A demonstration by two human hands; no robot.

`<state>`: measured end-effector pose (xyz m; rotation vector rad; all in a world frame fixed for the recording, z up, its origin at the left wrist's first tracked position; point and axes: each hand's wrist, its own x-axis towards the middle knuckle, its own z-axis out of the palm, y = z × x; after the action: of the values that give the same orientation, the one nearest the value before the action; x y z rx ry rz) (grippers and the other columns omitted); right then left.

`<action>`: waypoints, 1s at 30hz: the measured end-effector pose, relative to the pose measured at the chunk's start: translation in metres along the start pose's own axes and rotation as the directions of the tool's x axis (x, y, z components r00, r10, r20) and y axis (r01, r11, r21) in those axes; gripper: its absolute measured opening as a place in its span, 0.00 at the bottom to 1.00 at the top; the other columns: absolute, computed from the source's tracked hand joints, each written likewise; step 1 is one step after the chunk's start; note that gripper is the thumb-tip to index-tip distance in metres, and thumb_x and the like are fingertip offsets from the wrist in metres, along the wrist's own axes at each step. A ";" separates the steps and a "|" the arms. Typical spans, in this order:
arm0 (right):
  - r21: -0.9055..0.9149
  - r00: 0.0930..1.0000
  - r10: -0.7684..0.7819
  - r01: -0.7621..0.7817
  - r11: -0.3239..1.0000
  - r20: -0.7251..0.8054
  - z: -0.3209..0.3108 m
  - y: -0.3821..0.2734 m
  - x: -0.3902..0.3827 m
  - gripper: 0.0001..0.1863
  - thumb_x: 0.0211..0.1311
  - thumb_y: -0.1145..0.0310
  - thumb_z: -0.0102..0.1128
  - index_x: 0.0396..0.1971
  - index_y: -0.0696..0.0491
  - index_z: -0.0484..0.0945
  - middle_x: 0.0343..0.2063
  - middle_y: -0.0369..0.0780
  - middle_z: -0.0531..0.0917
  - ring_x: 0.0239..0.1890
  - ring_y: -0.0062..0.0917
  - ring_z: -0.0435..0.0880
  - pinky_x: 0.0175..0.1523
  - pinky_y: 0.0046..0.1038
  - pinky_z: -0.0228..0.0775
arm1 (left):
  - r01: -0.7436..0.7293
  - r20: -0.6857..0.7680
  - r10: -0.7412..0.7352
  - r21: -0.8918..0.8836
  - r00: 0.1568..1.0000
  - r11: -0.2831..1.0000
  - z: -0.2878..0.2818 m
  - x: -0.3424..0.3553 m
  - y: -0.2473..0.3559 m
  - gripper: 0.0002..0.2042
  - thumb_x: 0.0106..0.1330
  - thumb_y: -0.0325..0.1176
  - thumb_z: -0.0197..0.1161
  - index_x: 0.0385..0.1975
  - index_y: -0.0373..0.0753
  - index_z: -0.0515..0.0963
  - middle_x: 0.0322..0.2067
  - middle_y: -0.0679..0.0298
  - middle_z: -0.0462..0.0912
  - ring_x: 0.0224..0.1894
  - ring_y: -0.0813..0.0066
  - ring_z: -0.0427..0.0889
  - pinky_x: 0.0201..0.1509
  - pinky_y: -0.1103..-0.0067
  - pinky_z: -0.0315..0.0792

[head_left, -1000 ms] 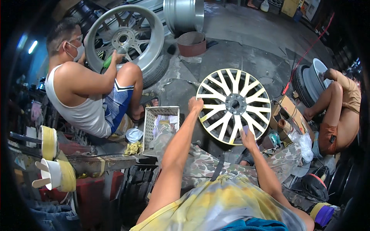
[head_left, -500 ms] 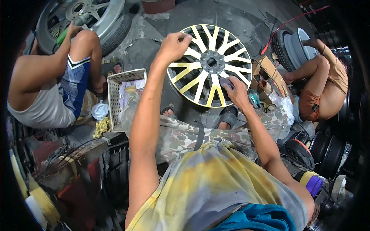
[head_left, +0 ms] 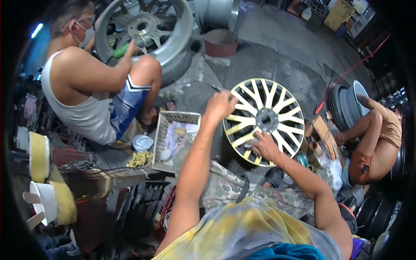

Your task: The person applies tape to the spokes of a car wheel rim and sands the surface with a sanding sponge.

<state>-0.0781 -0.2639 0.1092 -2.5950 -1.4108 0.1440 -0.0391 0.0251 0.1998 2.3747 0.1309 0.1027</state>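
In front of me lies a round multi-spoke wheel rim (head_left: 289, 117) with pale yellow spokes, dark gaps and a grey hub. My left hand (head_left: 220, 105) has its fingers curled at the upper left edge of the wheel. Over the spokes just below the hub is my right hand (head_left: 266, 146), bent around a small greyish-purple pad (head_left: 252, 144). The pad is mostly covered by the fingers, and its exact kind cannot be made out. My legs in camouflage trousers are on the near side of the wheel.
A cream plastic basket (head_left: 160, 141) with purple scraps stands left of my leg. Beyond it a person (head_left: 82, 93) works on a large grey wheel (head_left: 167, 56) with a green tool. At right another person (head_left: 377, 134) sits by a grey rim (head_left: 353, 104). A red cable (head_left: 351, 71) crosses the floor.
The view has swung up and left, so the scene sits lower and further right. My right hand has slid left across the lower spokes; my left hand stays at the wheel's edge.
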 end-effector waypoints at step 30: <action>0.061 0.937 -0.291 0.285 0.957 0.192 0.013 -0.025 0.018 0.08 0.54 0.71 0.60 0.23 0.59 0.83 0.40 0.46 0.82 0.49 0.42 0.80 0.56 0.38 0.77 | 0.009 0.084 -0.011 0.027 0.996 1.000 -0.024 -0.007 -0.004 0.18 0.68 0.44 0.62 0.43 0.33 0.86 0.41 0.42 0.87 0.48 0.42 0.85 0.56 0.58 0.77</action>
<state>-0.0905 -0.2338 0.1012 -2.3674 -1.8231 0.3900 -0.0485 0.0436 0.2146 2.4003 0.1041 -0.0037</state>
